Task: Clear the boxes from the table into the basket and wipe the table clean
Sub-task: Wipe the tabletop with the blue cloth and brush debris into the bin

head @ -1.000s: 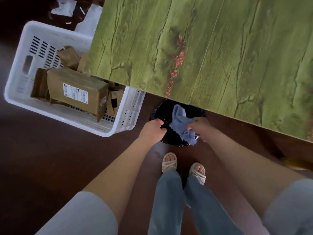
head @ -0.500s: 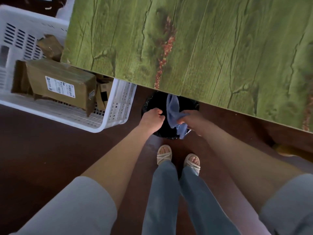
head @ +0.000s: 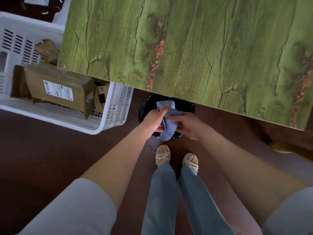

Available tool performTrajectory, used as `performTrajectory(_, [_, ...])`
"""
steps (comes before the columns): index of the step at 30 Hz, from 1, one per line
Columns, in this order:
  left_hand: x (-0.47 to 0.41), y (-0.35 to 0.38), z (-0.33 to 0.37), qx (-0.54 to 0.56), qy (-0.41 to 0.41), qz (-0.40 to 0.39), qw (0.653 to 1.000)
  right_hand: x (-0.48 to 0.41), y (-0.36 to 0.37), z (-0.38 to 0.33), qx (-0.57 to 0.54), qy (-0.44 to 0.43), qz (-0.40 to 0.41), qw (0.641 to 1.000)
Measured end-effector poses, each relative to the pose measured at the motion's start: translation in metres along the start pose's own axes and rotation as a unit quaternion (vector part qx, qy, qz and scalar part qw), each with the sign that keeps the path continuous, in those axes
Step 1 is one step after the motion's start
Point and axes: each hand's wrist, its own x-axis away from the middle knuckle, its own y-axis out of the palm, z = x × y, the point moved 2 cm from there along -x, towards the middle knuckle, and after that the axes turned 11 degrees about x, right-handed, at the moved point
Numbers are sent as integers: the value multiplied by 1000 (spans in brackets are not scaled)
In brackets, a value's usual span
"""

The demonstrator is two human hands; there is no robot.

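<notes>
Both hands hold a blue cloth (head: 170, 123) over a black-lined bin (head: 145, 107) on the floor, just in front of the green table (head: 194, 48). My left hand (head: 155, 119) pinches the cloth's upper left part. My right hand (head: 186, 126) grips its right side. The white basket (head: 111, 114) stands on the floor at the left. It holds several brown cardboard boxes, the largest box (head: 57, 87) bearing a white label. No boxes lie on the visible tabletop.
The table's near edge runs diagonally from left to lower right, overhanging the bin and part of the basket. My feet in sandals (head: 162, 154) stand on dark floor behind the bin. A wooden object (head: 288, 147) shows at the right under the table.
My left hand, which was a fist beside the cloth, has moved right and taken hold of it. The cloth is now bunched between both hands.
</notes>
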Motion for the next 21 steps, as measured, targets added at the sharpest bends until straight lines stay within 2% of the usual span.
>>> performTrajectory(2, [-3, -2, -1, 5, 41, 13, 999, 3, 2, -2, -47, 12, -17, 999])
performTrajectory(3, [-4, -3, 0, -7, 70, 33, 997, 3, 1, -1, -52, 19, -1, 998])
performTrajectory(5, [-6, -9, 1, -69, 114, 85, 987, 1, -4, 0, 26, 35, 66, 997])
performTrajectory(7, [-7, -15, 2, -114, 141, 128, 975, 3, -4, 0, -6, 37, 79, 996])
performTrajectory(8, [-6, -17, 3, -144, 147, 124, 971, 3, -4, -1, -52, 36, 74, 995])
performTrajectory(10, [-2, -19, 0, -190, 134, 95, 968, 4, -9, 0, -20, 48, 102, 993])
performTrajectory(11, [-2, -22, -1, -168, 129, 100, 972, 8, -12, 2, 4, 48, 121, 991])
performTrajectory(14, [2, -28, -1, -116, 134, 119, 977, 12, -15, 4, -44, 44, 128, 990])
performTrajectory(16, [7, -27, -2, -73, 135, 110, 982, 13, -18, 6, -5, 51, 155, 987])
performTrajectory(19, [18, -19, 3, -55, 141, 95, 984, 27, -11, 3, -63, 47, 134, 988])
performTrajectory(21, [23, -19, 5, -28, 147, 101, 983, 32, -10, 3, -20, 47, 153, 987])
